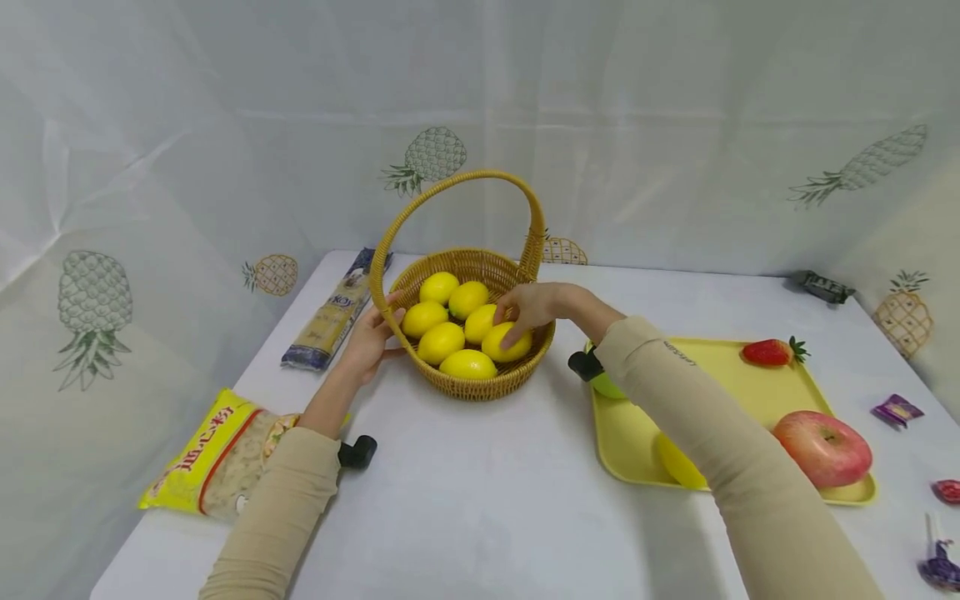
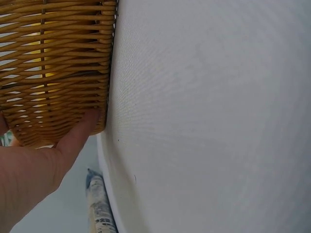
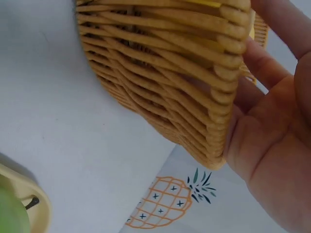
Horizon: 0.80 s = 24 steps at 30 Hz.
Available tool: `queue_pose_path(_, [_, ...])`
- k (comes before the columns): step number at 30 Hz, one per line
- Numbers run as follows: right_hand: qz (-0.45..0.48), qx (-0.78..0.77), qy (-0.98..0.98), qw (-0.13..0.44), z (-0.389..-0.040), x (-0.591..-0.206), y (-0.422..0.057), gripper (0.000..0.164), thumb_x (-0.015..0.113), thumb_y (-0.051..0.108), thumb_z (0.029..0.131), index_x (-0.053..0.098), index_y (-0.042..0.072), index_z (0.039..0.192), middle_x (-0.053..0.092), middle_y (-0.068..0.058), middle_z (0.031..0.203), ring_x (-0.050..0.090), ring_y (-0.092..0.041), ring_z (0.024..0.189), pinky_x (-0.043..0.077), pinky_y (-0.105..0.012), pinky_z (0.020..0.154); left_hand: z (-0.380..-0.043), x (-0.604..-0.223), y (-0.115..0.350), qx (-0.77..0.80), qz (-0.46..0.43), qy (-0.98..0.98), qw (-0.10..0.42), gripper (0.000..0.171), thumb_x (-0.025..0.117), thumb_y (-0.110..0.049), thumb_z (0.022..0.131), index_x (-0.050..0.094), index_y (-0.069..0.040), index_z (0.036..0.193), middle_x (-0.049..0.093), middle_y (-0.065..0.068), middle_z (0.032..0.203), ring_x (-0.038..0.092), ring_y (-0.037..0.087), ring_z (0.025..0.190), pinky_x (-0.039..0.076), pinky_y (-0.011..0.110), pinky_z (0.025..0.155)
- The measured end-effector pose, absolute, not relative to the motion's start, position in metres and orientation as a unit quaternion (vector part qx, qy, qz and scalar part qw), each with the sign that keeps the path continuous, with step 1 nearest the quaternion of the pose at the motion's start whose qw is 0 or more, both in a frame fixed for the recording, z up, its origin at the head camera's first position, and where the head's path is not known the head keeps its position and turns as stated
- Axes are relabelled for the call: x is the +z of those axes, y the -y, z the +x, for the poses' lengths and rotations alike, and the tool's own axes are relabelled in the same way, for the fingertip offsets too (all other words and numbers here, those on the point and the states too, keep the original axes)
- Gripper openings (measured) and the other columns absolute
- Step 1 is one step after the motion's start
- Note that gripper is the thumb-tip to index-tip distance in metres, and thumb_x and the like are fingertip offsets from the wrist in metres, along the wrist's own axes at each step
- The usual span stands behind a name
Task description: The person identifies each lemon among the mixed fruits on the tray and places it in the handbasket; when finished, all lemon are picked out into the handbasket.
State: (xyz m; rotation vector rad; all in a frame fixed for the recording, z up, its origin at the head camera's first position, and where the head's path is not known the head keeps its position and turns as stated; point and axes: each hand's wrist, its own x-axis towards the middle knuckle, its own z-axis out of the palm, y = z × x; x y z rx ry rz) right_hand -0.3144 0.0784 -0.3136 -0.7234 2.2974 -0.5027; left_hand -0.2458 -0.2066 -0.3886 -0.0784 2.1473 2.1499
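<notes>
A round wicker basket (image 1: 480,389) with a tall arched handle stands on the white table, holding several yellow lemons (image 1: 468,364). My left hand (image 1: 366,343) grips its left side: some fingers are at the rim, and one digit lies along the outer wall low down in the left wrist view. From the right, my right hand (image 1: 531,305) reaches over the rim, its thumb and fingers about a lemon (image 1: 517,348) at the right of the pile. In the right wrist view its fingertips are hidden behind the wicker wall (image 3: 160,87).
To the right, a yellow tray (image 1: 615,462) bears a strawberry (image 1: 767,352), a red apple (image 1: 822,448), a green fruit (image 1: 606,385) and a partly hidden yellow fruit (image 1: 678,462). Wrapped sweets (image 1: 897,410) lie farther right. Two food packets (image 1: 330,321) lie at left.
</notes>
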Motion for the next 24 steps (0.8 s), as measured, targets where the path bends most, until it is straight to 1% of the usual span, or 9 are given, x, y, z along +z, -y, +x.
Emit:
queue_pose_path(4, [-0.276, -0.156, -0.888, 0.334, -0.315, -0.316, -0.074, 0.047, 0.078, 0.036, 0.082, 0.062, 0.019, 0.123, 0.053, -0.009, 0.129, 0.047, -0.026, 0.118, 0.040, -0.042, 0.101, -0.245, -0.392, 0.209, 0.710, -0.025, -0.702, 0.054, 0.053, 0.043, -0.020, 0.105, 0.025, -0.018, 0.155, 0.020, 0.014, 0.158, 0.029, 0.036, 0.138, 0.040, 0.060, 0.099])
queue_pose_path(9, [-0.291, -0.119, -0.887, 0.339, -0.314, -0.317, -0.071, 0.040, 0.079, 0.030, 0.083, 0.065, 0.018, 0.118, 0.057, -0.007, 0.122, 0.049, -0.024, 0.112, 0.042, -0.038, 0.096, -0.244, -0.396, 0.208, 0.711, -0.027, -0.700, 0.057, 0.053, 0.044, -0.021, 0.105, 0.025, -0.018, 0.155, 0.020, 0.014, 0.158, 0.029, 0.036, 0.138, 0.040, 0.059, 0.099])
queue_pose_path(12, [-0.300, -0.128, -0.880, 0.345, -0.314, -0.312, -0.073, 0.035, 0.077, 0.025, 0.085, 0.066, 0.018, 0.118, 0.059, -0.006, 0.120, 0.052, -0.022, 0.109, 0.045, -0.035, 0.093, -0.244, -0.396, 0.208, 0.710, -0.030, -0.701, 0.056, 0.053, 0.044, -0.022, 0.105, 0.026, -0.018, 0.155, 0.021, 0.013, 0.158, 0.029, 0.035, 0.139, 0.040, 0.059, 0.099])
queue_pose_path(14, [-0.295, -0.166, -0.869, 0.360, -0.315, -0.306, -0.077, 0.033, 0.074, 0.022, 0.088, 0.066, 0.016, 0.120, 0.060, -0.007, 0.120, 0.055, -0.022, 0.108, 0.049, -0.034, 0.090, -0.244, -0.395, 0.209, 0.710, -0.029, -0.701, 0.055, 0.053, 0.044, -0.022, 0.105, 0.026, -0.018, 0.155, 0.021, 0.013, 0.158, 0.029, 0.035, 0.139, 0.040, 0.059, 0.099])
queue_pose_path(16, [-0.285, -0.220, -0.853, 0.378, -0.316, -0.298, -0.085, 0.035, 0.070, 0.020, 0.091, 0.063, 0.013, 0.125, 0.060, -0.008, 0.122, 0.056, -0.023, 0.110, 0.052, -0.034, 0.088, -0.244, -0.393, 0.208, 0.709, -0.029, -0.702, 0.054, 0.053, 0.044, -0.022, 0.105, 0.026, -0.018, 0.155, 0.021, 0.014, 0.157, 0.029, 0.035, 0.139, 0.040, 0.059, 0.099])
queue_pose_path(19, [-0.269, -0.300, -0.823, 0.400, -0.316, -0.286, -0.103, 0.042, 0.064, 0.023, 0.096, 0.055, 0.006, 0.133, 0.056, -0.013, 0.128, 0.053, -0.029, 0.117, 0.054, -0.038, 0.087, -0.244, -0.391, 0.208, 0.710, -0.030, -0.702, 0.054, 0.053, 0.044, -0.023, 0.105, 0.026, -0.018, 0.155, 0.022, 0.014, 0.157, 0.029, 0.035, 0.138, 0.040, 0.059, 0.099])
queue_pose_path(22, [-0.253, -0.353, -0.808, 0.397, -0.313, -0.275, -0.128, 0.050, 0.060, 0.029, 0.097, 0.047, 0.003, 0.139, 0.050, -0.017, 0.134, 0.048, -0.033, 0.122, 0.053, -0.042, 0.090, -0.245, -0.389, 0.207, 0.709, -0.031, -0.702, 0.055, 0.053, 0.044, -0.022, 0.105, 0.026, -0.019, 0.155, 0.021, 0.014, 0.158, 0.029, 0.035, 0.139, 0.040, 0.059, 0.099])
queue_pose_path(24, [-0.240, -0.378, -0.802, 0.395, -0.310, -0.270, -0.146, 0.052, 0.058, 0.030, 0.098, 0.043, 0.003, 0.140, 0.047, -0.020, 0.135, 0.048, -0.035, 0.122, 0.052, -0.044, 0.091, -0.245, -0.387, 0.208, 0.708, -0.030, -0.704, 0.052, 0.053, 0.043, -0.020, 0.105, 0.026, -0.019, 0.155, 0.021, 0.014, 0.158, 0.028, 0.035, 0.139, 0.040, 0.059, 0.099])
